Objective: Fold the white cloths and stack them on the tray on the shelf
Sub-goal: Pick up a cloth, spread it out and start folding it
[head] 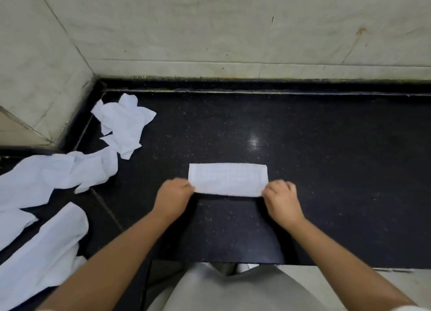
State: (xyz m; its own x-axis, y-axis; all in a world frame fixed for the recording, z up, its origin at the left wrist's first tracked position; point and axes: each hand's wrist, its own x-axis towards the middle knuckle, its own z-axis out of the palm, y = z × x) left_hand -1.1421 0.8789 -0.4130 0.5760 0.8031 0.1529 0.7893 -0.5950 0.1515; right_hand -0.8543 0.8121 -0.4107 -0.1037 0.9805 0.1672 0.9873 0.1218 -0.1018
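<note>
A white cloth [227, 179], folded into a long flat rectangle, lies on the black stone counter [326, 159] in front of me. My left hand [173, 197] pinches its near left corner. My right hand [281, 197] pinches its near right corner. Both hands have curled fingers at the cloth's near edge. No tray or shelf is in view.
Several unfolded white cloths lie at the left: a crumpled one [123, 124] near the back corner, a long one [53, 177] beside it, another [39, 257] at the near left. Pale marble walls [233, 30] close the back and left. The counter's front edge [338, 265] runs below my arms.
</note>
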